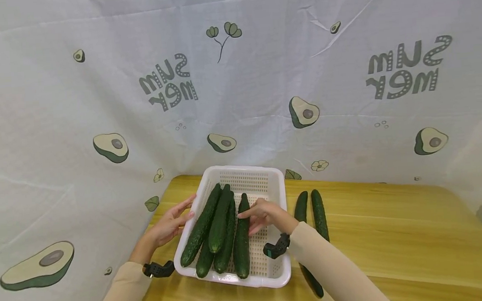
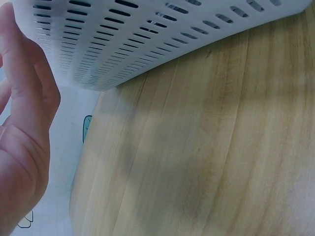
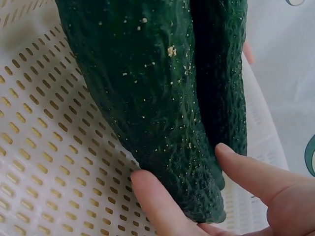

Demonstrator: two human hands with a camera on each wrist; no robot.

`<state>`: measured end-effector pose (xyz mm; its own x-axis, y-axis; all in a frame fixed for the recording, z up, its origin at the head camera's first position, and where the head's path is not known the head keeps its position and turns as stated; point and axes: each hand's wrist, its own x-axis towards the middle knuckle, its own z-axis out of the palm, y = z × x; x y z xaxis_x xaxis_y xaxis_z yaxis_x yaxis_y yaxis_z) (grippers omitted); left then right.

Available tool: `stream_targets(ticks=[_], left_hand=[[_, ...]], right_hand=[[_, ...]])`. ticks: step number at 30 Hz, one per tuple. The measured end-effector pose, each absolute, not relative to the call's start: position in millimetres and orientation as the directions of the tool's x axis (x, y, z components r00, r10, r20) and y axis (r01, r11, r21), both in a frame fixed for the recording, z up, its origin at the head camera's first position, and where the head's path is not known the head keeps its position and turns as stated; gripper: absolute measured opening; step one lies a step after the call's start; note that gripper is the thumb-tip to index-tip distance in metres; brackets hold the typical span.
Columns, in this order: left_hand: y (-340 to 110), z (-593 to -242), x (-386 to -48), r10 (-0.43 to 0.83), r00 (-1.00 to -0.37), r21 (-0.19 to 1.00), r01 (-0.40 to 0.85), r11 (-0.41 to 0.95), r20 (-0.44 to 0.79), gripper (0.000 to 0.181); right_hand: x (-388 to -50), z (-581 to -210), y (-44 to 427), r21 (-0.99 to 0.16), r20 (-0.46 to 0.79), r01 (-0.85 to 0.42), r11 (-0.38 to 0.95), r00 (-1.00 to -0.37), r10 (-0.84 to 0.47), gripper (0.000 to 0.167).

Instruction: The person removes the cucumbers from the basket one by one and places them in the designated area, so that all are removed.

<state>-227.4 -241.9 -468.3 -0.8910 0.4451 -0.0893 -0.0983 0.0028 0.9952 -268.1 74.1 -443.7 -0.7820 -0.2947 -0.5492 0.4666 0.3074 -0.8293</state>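
Observation:
A white plastic basket (image 1: 249, 282) with slotted walls holds several dark green cucumbers, some stacked on others at its left side. My right hand (image 1: 263, 213) pinches the rightmost cucumber (image 1: 241, 245) inside it, near the far end. In the right wrist view, the thumb and a finger lie on either side of this bumpy cucumber (image 3: 142, 98), close to its tip. At the basket's left rim, my left hand (image 1: 168, 225) has its fingers extended and touches the edge. The left wrist view shows that hand (image 2: 24, 113) beside the perforated wall (image 2: 108, 44).
Right of the basket, cucumbers (image 1: 319, 212) lie lengthwise on the yellow wood-grain table (image 1: 395, 233), partly covered by my right forearm. A pale cloth (image 1: 262, 84) printed with avocados hangs behind the table and along its left side.

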Motion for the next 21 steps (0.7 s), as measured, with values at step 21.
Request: stream_targets(ticks=[21], left_hand=[[-241.8, -469.5, -227.1, 0.455, -0.887, 0.996, -0.093, -0.010, -0.078, 0.064]], right_hand=[[-268.1, -446.0, 69.5, -0.801, -0.581, 0.469, 0.371, -0.757, -0.299, 0.083]])
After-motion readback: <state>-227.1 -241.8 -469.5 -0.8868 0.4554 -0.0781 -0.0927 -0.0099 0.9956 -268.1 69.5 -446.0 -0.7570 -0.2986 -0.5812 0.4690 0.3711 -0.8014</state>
